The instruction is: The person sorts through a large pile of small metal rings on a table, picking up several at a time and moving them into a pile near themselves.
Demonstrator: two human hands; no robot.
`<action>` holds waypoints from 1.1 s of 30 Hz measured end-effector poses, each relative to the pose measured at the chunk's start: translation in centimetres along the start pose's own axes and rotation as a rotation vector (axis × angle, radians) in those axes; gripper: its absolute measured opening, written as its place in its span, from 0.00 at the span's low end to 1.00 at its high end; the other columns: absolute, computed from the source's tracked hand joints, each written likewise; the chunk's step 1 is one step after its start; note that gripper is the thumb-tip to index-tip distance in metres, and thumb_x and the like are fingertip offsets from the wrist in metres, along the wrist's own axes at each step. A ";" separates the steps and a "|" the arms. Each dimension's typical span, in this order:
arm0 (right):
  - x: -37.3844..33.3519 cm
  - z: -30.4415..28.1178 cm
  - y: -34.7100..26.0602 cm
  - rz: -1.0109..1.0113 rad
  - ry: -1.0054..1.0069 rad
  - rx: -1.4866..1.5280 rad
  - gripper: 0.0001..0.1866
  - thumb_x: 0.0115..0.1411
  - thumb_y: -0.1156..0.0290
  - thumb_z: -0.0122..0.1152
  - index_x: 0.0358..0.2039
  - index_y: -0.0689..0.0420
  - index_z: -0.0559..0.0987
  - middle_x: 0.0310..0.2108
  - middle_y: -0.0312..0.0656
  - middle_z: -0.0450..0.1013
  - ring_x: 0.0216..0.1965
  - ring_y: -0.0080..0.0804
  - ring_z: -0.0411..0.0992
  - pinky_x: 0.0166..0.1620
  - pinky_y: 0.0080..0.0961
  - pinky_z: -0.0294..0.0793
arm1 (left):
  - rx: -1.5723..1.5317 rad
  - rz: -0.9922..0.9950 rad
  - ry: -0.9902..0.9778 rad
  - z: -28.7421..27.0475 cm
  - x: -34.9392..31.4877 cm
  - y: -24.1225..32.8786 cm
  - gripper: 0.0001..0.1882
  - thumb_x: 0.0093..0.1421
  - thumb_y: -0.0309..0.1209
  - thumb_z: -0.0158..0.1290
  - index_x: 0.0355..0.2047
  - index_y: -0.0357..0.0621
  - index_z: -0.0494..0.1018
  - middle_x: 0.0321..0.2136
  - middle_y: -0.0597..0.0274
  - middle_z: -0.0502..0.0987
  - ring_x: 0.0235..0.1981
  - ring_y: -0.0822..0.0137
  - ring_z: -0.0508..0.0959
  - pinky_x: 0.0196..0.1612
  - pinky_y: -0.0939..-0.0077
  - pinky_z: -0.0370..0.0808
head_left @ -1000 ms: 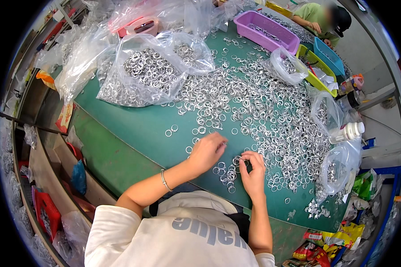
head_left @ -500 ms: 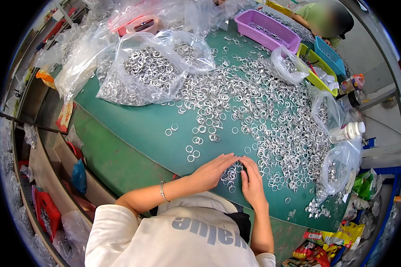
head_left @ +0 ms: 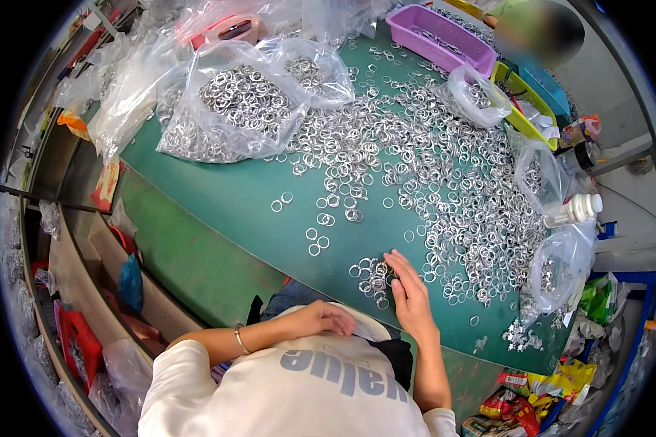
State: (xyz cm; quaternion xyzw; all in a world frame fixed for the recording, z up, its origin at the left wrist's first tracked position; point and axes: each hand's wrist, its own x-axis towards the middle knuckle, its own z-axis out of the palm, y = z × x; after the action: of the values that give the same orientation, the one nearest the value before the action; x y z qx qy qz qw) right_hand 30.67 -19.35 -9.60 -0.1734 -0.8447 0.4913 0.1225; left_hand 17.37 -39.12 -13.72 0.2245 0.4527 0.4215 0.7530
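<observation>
A small cluster of silver metal rings [head_left: 372, 280] lies on the green tabletop near its front edge. Against its right side rests my right hand [head_left: 411, 297], fingers stretched out together and pointing away from me, with nothing gripped. My left hand [head_left: 323, 319] hovers before my shirt, short of the table edge and apart from the rings. Its fingers are loosely bent, and I see nothing in them. Beyond the cluster, a few loose rings [head_left: 322, 242] lie to the left, and a broad heap of rings [head_left: 474, 218] spreads to the right and back.
Clear plastic bags full of rings [head_left: 244, 102] sit at the back left. Purple [head_left: 444, 40] and yellow-green baskets [head_left: 525, 102] stand at the back right, near another person. A white bottle [head_left: 583, 208] and an open bag [head_left: 554, 273] line the right edge.
My left hand has drawn back from the ring cluster toward my body, parting from my right fingertips. My right hand has stayed beside the cluster, which now shows more fully.
</observation>
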 end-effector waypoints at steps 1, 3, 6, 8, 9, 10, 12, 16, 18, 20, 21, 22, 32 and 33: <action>0.2 0.3 0.0 -0.013 0.027 -0.013 0.20 0.63 0.74 0.49 0.55 0.60 0.70 0.57 0.47 0.66 0.63 0.48 0.59 0.65 0.44 0.54 | -0.273 -0.039 -0.069 -0.7 1.0 -1.8 0.18 0.61 0.21 0.40 0.52 0.30 0.68 0.49 0.46 0.72 0.52 0.54 0.73 0.58 0.68 0.68; 0.5 1.2 0.0 -0.070 0.024 -0.132 0.20 0.60 0.74 0.53 0.54 0.59 0.71 0.57 0.46 0.66 0.63 0.48 0.59 0.64 0.48 0.53 | -0.815 -0.118 -0.206 -1.6 2.8 -4.0 0.23 0.64 0.28 0.43 0.58 0.27 0.61 0.56 0.39 0.66 0.58 0.51 0.68 0.63 0.63 0.64; 0.7 2.8 -0.3 -0.168 -0.035 -0.328 0.23 0.56 0.69 0.60 0.53 0.57 0.73 0.58 0.44 0.65 0.63 0.48 0.57 0.64 0.54 0.49 | -0.949 -0.103 -0.345 -1.2 3.8 -2.8 0.33 0.67 0.41 0.42 0.61 0.23 0.52 0.62 0.31 0.55 0.65 0.46 0.57 0.68 0.58 0.53; 0.4 2.8 -0.3 -0.168 -0.068 -0.316 0.24 0.55 0.68 0.61 0.53 0.58 0.73 0.59 0.44 0.64 0.64 0.47 0.57 0.65 0.53 0.49 | -1.038 -0.142 -0.383 -1.0 4.1 -2.3 0.37 0.67 0.47 0.39 0.62 0.23 0.51 0.63 0.30 0.53 0.66 0.45 0.55 0.68 0.57 0.52; 0.2 2.8 -0.3 -0.170 -0.085 -0.310 0.24 0.55 0.67 0.62 0.52 0.58 0.73 0.59 0.44 0.64 0.64 0.47 0.57 0.65 0.53 0.49 | -1.082 -0.161 -0.401 -1.0 4.2 -2.2 0.39 0.67 0.50 0.38 0.62 0.23 0.50 0.63 0.30 0.52 0.66 0.45 0.54 0.68 0.56 0.51; 0.0 2.8 -0.2 -0.163 -0.100 -0.273 0.24 0.55 0.66 0.62 0.53 0.57 0.73 0.59 0.44 0.64 0.64 0.47 0.56 0.65 0.54 0.48 | -1.184 -0.113 -0.485 -1.0 4.3 -2.1 0.40 0.66 0.53 0.37 0.61 0.23 0.52 0.62 0.30 0.53 0.66 0.44 0.55 0.68 0.55 0.50; -0.4 2.7 -0.2 -0.145 -0.134 -0.199 0.25 0.54 0.64 0.63 0.53 0.55 0.74 0.60 0.44 0.62 0.64 0.48 0.55 0.64 0.57 0.47 | -1.390 -0.014 -0.656 -1.0 4.7 -2.4 0.44 0.65 0.58 0.34 0.60 0.23 0.55 0.61 0.30 0.57 0.65 0.41 0.56 0.68 0.52 0.50; 0.4 2.6 -1.7 -0.190 -0.075 -0.430 0.28 0.52 0.59 0.64 0.54 0.49 0.74 0.62 0.43 0.61 0.66 0.50 0.52 0.63 0.62 0.46 | -1.404 -0.010 -0.675 -1.1 5.1 -3.3 0.47 0.62 0.63 0.32 0.60 0.25 0.57 0.61 0.30 0.57 0.64 0.40 0.56 0.68 0.48 0.49; 0.6 3.2 -1.5 -0.190 -0.175 -0.486 0.29 0.51 0.58 0.65 0.55 0.46 0.73 0.62 0.43 0.60 0.66 0.51 0.50 0.63 0.64 0.45 | -1.349 0.072 -0.716 -1.3 5.4 -4.1 0.46 0.62 0.63 0.33 0.61 0.29 0.57 0.61 0.32 0.57 0.64 0.39 0.56 0.67 0.46 0.49; 0.4 3.4 -1.2 -0.213 -0.216 -0.465 0.30 0.50 0.58 0.65 0.55 0.47 0.73 0.62 0.43 0.60 0.66 0.51 0.51 0.63 0.64 0.46 | -1.376 0.053 -0.654 -1.5 5.2 -4.2 0.45 0.62 0.63 0.34 0.62 0.34 0.57 0.62 0.36 0.58 0.64 0.39 0.57 0.67 0.46 0.48; 0.1 3.5 -1.2 -0.225 -0.238 -0.454 0.31 0.49 0.58 0.65 0.56 0.47 0.72 0.62 0.43 0.60 0.66 0.50 0.51 0.63 0.63 0.46 | -1.391 0.045 -0.622 -1.5 5.0 -4.1 0.44 0.62 0.63 0.34 0.63 0.36 0.57 0.62 0.37 0.58 0.64 0.39 0.57 0.67 0.46 0.48; -0.1 3.6 -1.3 -0.236 -0.266 -0.455 0.29 0.50 0.59 0.65 0.54 0.48 0.73 0.62 0.43 0.60 0.66 0.50 0.51 0.63 0.62 0.47 | -1.414 0.057 -0.664 -1.4 5.0 -4.0 0.43 0.62 0.63 0.34 0.63 0.38 0.57 0.62 0.38 0.58 0.64 0.40 0.57 0.67 0.46 0.50; -3.9 6.5 -1.4 -0.396 -0.376 -0.073 0.14 0.51 0.70 0.65 0.39 0.60 0.79 0.51 0.44 0.71 0.58 0.48 0.65 0.59 0.48 0.63 | -1.249 -0.073 -0.535 -1.7 5.6 -4.1 0.30 0.68 0.47 0.34 0.58 0.34 0.63 0.57 0.40 0.66 0.60 0.51 0.66 0.62 0.58 0.63; -4.1 6.9 -1.1 -0.397 -0.378 0.004 0.13 0.50 0.73 0.65 0.38 0.61 0.80 0.50 0.45 0.72 0.57 0.48 0.66 0.58 0.46 0.64 | -1.065 -0.137 -0.423 -1.2 5.2 -2.5 0.29 0.69 0.46 0.34 0.56 0.32 0.64 0.55 0.40 0.68 0.59 0.51 0.67 0.62 0.60 0.64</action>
State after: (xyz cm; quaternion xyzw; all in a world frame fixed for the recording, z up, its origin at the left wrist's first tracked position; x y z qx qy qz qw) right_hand 31.60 -26.99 -12.12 0.0907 -0.8691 0.4829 0.0568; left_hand 18.60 -36.16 -18.64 -0.1360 0.0312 0.4874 0.8620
